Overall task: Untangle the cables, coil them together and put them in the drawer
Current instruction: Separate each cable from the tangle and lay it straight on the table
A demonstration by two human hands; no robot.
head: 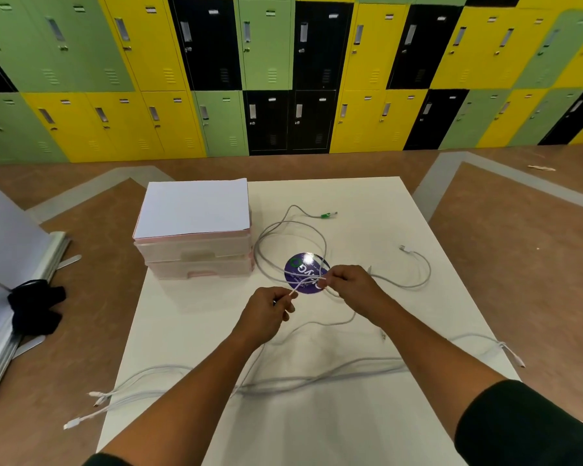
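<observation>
Tangle [312, 280] sits between my two hands, low over the purple sticker [298, 267] in the middle of the worktop [317, 432]. My left hand [270, 309] pinches one loose strand, its fingers [285, 307] clamped together on it, and that strand runs up and to the right into the crossing. My right hand [349, 280] pinches the crossing itself and is the one right on it, so I reckon the next pull goes along that strand, down and left towards me. The rest of the cables [317, 376] lie slack: a loop behind the sticker ending in a green plug [324, 215], another loop off to the right, and a long bundle across the near edge with ends hanging off both sides. The drawer unit [196, 260] stands well to the left behind my left hand, paper [196, 210] stacked on top, both drawers pushed in; I cannot tell what is inside them
</observation>
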